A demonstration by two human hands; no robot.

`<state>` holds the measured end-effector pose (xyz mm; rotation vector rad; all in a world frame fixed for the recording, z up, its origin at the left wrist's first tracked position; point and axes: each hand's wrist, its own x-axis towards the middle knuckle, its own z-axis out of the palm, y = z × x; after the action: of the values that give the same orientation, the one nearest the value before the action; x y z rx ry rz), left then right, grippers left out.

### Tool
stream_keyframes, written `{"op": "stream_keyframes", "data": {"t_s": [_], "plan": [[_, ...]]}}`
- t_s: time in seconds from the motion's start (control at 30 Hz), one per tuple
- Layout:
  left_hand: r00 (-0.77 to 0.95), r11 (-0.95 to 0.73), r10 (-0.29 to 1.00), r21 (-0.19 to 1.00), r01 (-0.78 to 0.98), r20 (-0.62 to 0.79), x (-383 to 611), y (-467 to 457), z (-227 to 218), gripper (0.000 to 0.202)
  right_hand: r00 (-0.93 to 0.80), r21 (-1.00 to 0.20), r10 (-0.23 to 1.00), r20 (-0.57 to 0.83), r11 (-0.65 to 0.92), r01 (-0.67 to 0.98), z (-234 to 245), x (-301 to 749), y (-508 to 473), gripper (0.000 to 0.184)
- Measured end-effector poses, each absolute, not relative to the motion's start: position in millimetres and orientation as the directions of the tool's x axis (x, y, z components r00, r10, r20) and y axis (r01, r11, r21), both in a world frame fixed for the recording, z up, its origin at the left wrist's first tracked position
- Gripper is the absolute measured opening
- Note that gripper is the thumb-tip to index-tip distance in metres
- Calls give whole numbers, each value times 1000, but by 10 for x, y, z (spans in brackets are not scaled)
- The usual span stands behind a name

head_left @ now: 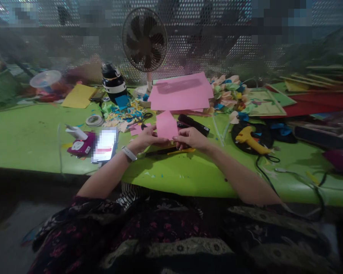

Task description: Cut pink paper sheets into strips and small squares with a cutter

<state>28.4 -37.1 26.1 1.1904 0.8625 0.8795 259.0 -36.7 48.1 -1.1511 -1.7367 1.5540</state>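
Left hand (145, 137) and right hand (190, 137) are pinching small pink paper square (166, 125) by its lower edges mid-frame, above bare green worktop (31, 140).

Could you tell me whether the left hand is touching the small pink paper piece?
Touching. The head view shows the left hand pinching the pink paper piece at its lower left edge, with no gap between them; the right hand grips the lower right edge.

1. Left hand (145, 139): raised near centre, thumb and fingers pinched on the left edge of the paper (166, 126).
2. Right hand (190, 137): at 3 o'clock of the left, fingers curled, pinching the lower right corner.
3. Left forearm (108, 175): bare, pointing toward 1 o'clock.
4. Right forearm (237, 177): bare, pointing toward 10 o'clock.
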Motion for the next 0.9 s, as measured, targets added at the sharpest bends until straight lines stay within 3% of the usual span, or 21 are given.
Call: {"op": "stream_keyframes", "data": {"t_s": [0.17,0.3,0.4,0.57,0.63,0.7,0.8,0.9], "plan": [[393,172,908,984,-42,-142,29,-297,399,74,-447,-985,886,-118,-46,168,558,2748,-282,40],[328,150,934,989,-7,-139,-106,-257,517,62,-459,-989,883,-100,-39,142,529,2770,-242,46],[290,70,956,996,-48,-53,-84,-238,519,42,-508,-987,857,-89,-9,158,426,2649,-267,49],[310,-128,945,990,65,102,-67,-242,393,38,-562,-952,825,-65,118,284,324,2509,-307,57],[291,-143,951,982,124,101,-126,-255,344,33,-570,-860,822,9,297,415,363,2545,-309,52],[251,-145,962,981,128,109,-208,-272,314,29,-640,-676,766,56,501,540,430,2605,-318,43],[208,-153,969,983,98,130,-313,-300,290,27,-755,-405,653,-56,677,615,522,2654,-358,34],[189,-157,972,986,58,143,-342,-322,259,28,-755,-284,639,-147,704,651,587,2624,-411,31]]}}
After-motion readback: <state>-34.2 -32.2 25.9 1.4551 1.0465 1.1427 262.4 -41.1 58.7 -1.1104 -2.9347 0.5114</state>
